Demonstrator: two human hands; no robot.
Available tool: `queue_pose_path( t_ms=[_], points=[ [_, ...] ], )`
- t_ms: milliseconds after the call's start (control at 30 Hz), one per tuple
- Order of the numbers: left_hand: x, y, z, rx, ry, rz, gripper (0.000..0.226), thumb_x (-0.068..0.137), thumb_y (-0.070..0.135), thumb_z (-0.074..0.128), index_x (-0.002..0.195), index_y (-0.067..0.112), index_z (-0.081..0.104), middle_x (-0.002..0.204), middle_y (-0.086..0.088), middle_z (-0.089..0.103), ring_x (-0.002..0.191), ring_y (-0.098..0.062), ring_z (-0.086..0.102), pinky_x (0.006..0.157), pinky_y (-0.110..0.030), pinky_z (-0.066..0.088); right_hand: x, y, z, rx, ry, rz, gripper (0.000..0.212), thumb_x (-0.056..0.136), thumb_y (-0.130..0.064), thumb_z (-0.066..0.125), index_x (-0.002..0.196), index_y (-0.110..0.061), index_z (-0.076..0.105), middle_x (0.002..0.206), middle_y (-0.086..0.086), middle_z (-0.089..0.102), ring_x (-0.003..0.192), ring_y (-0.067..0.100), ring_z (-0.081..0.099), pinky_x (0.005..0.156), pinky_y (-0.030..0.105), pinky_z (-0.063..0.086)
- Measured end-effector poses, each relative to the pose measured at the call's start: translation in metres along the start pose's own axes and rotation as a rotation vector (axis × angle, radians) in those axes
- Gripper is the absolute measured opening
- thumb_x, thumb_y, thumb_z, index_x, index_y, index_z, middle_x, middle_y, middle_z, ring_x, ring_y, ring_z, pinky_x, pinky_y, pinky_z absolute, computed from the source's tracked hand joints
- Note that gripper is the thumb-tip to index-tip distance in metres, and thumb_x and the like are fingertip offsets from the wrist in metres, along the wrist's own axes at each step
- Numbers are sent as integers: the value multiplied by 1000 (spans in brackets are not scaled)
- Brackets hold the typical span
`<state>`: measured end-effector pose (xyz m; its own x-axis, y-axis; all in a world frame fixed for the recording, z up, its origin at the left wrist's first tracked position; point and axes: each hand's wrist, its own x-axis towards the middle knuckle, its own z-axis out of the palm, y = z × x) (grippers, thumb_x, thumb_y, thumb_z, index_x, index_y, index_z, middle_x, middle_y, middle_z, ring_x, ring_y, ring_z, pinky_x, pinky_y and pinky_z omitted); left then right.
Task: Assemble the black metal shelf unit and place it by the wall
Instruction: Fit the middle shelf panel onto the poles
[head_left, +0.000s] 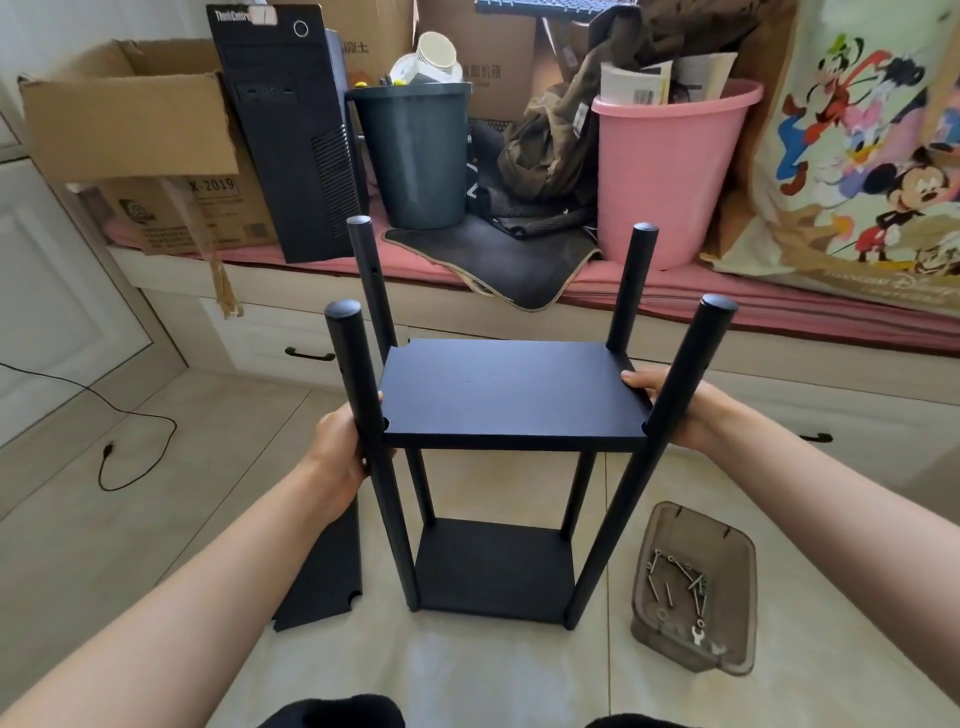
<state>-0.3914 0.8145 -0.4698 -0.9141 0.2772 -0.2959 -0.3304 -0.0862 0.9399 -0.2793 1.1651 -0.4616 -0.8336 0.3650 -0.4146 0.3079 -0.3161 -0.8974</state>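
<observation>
The black metal shelf unit stands on the floor with a bottom panel (493, 566) fixed between several upright black poles. A second black shelf panel (506, 389) sits level about halfway up the poles. My left hand (340, 452) grips its left edge beside the near left pole (363, 415). My right hand (675, 408) grips its right edge, thumb on top, behind the near right pole (654, 452). A loose black panel (324, 577) lies on the floor to the left, partly under my left forearm.
A translucent tray (693, 587) with bolts and a small wrench lies on the floor at right. Behind stands a drawer bench (311, 312) loaded with a cardboard box (124, 119), computer tower (291, 130), dark bin (410, 156) and pink bucket (670, 171). A black cable (119, 447) trails at left.
</observation>
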Motion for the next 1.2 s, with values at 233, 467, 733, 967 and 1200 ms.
queue_pose_path(
  t_ms=[233,467,733,967,1200],
  points=[
    [8,-24,-4,59,33,-48,26,105,28,46,115,10,63,111,-13,60,107,-31,57,100,-47,46,9,29,-6,33,-37,11,33,81,-18,72,108,-1,64,86,9,75,73,24,74,54,32,57],
    [15,-43,-11,88,36,-106,19,102,26,51,110,12,62,98,-9,58,97,-27,55,82,-38,45,22,56,-13,37,-63,9,48,74,-24,77,115,-2,65,100,12,75,86,28,74,61,34,59],
    [20,-62,-12,81,56,-140,16,102,25,51,99,14,62,88,-7,55,86,-22,54,71,-32,44,30,80,-15,74,-65,38,46,75,-24,73,114,-3,63,93,10,77,82,25,75,58,31,58],
    [26,-76,-15,63,53,-216,18,102,23,52,107,9,62,90,-8,57,94,-26,53,78,-35,43,36,97,-16,102,-47,58,26,93,-17,63,113,-2,62,92,9,75,79,24,75,58,31,58],
    [30,-95,-18,5,65,-244,22,104,29,49,113,18,66,113,-7,66,109,-26,59,91,-37,44,41,107,-15,104,4,84,27,90,-17,66,114,-5,63,98,11,76,85,27,75,61,34,59]
  ],
)
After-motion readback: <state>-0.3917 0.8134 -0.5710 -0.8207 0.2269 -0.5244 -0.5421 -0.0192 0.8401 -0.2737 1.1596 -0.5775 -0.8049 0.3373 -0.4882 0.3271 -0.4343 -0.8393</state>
